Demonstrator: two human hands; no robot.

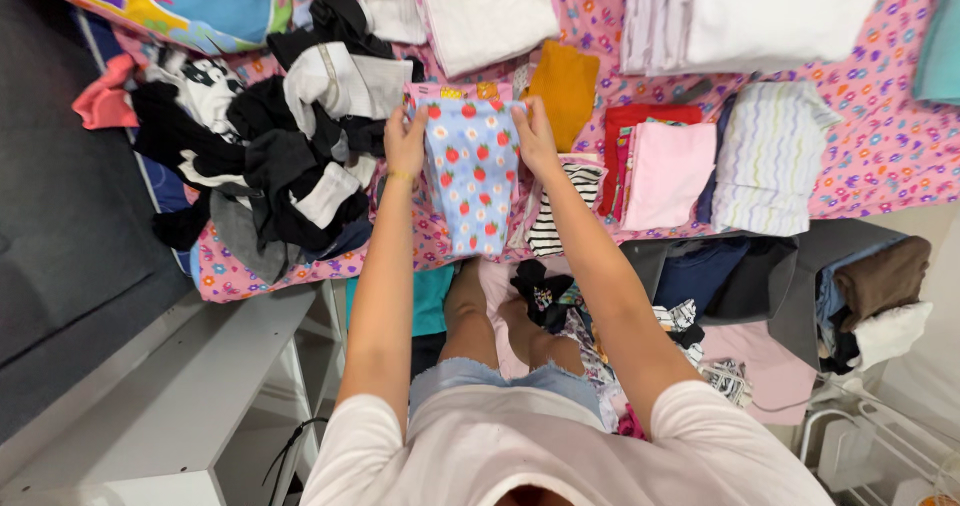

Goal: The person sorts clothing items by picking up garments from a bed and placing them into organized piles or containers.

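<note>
Blue cloth with red strawberries and white flowers hung between my two hands at the middle of the view, its top edge at twelve o'clock and its lower end draped over the bed's near edge toward my knees. My left hand pinched the top corner on its side, fingers closed on the fabric, and my right hand gripped the opposite corner the same way.

I counted one tangled heap of black, white and grey clothes at nine o'clock from the cloth, and one mustard piece at one o'clock, just beside my right hand. At three o'clock lay one folded pink piece and, past it, one folded white piece with wavy stripes. Two white folded stacks sat at the far edge, around one o'clock.

All of it rested on a bed under a pink flowered sheet. A pale grey shelf stood at seven o'clock, and more clothes lay piled at four o'clock on a dark stand.
</note>
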